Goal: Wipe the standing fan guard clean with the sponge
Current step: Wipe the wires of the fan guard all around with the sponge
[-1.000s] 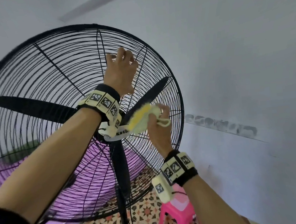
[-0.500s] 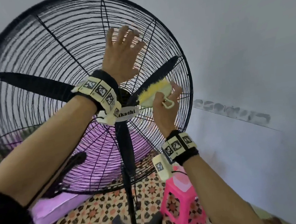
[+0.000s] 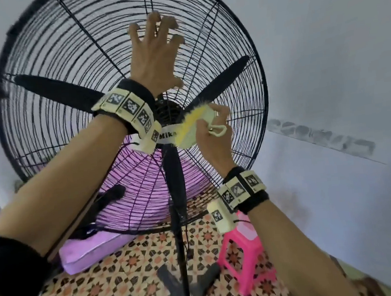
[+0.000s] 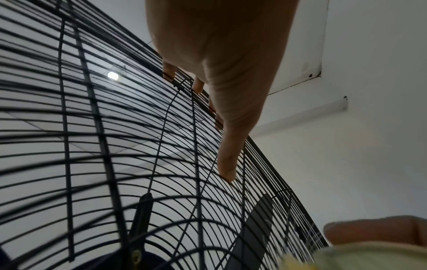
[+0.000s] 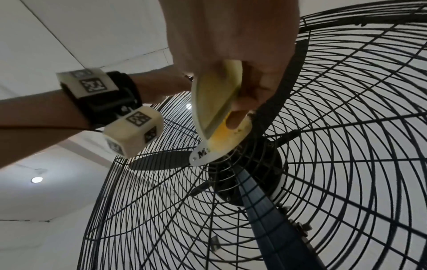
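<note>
Grey wall [image 3: 322, 40] behind fan guard [image 3: 62, 65]: left hand [image 3: 155, 58] splayed, fingertips on upper wires; right hand [image 3: 212, 139] grasping yellow sponge [image 3: 192, 126] beside hub badge [image 3: 168, 136].

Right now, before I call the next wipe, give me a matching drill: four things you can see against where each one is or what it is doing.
1 left hand
2 sponge
3 pink stool
4 fan guard

A on the patterned floor by the wall
B fingers spread on the upper wires
C black wire, in front of the blades
D gripped in the right hand near the hub

Pairs: 1-B, 2-D, 3-A, 4-C
</note>
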